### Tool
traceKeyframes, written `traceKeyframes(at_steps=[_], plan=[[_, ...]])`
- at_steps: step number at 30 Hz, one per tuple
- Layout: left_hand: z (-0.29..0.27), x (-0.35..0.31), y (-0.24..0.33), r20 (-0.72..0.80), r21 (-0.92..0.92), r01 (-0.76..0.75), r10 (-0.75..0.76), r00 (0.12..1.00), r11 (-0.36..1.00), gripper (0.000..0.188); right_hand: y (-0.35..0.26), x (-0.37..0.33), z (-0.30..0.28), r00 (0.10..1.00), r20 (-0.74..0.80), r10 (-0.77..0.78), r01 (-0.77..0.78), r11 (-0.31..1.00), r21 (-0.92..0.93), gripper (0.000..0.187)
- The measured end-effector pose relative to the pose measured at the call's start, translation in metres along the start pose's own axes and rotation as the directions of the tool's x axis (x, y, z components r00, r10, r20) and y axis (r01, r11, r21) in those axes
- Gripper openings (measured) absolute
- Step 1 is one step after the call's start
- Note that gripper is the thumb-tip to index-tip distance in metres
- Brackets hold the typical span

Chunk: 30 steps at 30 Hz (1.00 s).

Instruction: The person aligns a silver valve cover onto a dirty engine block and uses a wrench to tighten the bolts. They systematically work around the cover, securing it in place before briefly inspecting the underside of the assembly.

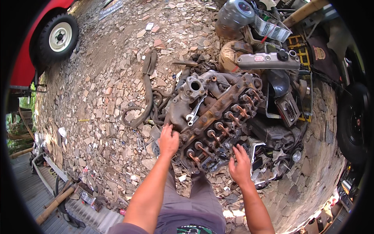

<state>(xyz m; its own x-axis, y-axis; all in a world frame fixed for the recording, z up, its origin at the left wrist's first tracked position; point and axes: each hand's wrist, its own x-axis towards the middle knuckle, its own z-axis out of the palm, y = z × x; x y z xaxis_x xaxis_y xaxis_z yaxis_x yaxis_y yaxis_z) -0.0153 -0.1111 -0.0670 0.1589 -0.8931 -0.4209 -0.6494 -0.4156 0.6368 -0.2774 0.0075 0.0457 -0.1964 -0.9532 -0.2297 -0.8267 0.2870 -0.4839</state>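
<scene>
A rusty engine cylinder head (210, 121) lies slantwise in front of my legs, its rocker arms and springs (220, 130) exposed along the right side. The grey-brown intake manifold (180, 111) is along its left side, with a round flanged opening facing up. On top rests a silver wrench (191, 117). My left hand (168, 141) is at the manifold's near end, fingers extended and seemingly touching it. To the right of the rocker arms, my right hand (240, 163) hovers with fingers apart, holding nothing; its fingertips are close to dark parts beside the engine.
Black hoses (148, 93) lie on rubble ground to the left. At right are a valve cover (269, 60), white basket (272, 29), large plastic jug (235, 18) and black parts (274, 130). A red vehicle's wheel (59, 38) stands far left, a tyre (352, 123) far right.
</scene>
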Motion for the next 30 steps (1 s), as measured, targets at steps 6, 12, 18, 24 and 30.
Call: traceKeyframes(at_steps=[6,12,18,24,30], plan=[[-0.060,-0.037,-0.053,-0.146,-0.192,-0.117,0.089,0.985,0.974,0.031,0.053,-0.089,-0.014,0.983,0.147,0.111,-0.126,0.987,0.098,0.036],[-0.099,-0.150,-0.145,-0.337,-0.170,0.177,-0.226,0.914,0.969,0.020,0.126,-0.148,-0.046,0.889,0.415,0.192,-0.217,0.976,0.014,0.036],[-0.093,-0.259,-0.199,-0.460,-0.170,0.386,-0.419,0.783,0.907,0.020,0.204,-0.187,-0.067,0.882,0.429,0.195,-0.184,0.981,-0.069,0.039],[-0.093,-0.313,-0.214,-0.286,-0.098,0.459,-0.467,0.837,0.883,0.026,0.217,-0.227,-0.058,0.823,0.492,0.282,-0.297,0.954,-0.051,0.039],[-0.102,-0.325,-0.219,-0.088,-0.112,0.517,-0.527,0.845,0.848,0.030,0.191,-0.256,-0.043,0.794,0.531,0.295,-0.301,0.950,-0.078,0.039]])
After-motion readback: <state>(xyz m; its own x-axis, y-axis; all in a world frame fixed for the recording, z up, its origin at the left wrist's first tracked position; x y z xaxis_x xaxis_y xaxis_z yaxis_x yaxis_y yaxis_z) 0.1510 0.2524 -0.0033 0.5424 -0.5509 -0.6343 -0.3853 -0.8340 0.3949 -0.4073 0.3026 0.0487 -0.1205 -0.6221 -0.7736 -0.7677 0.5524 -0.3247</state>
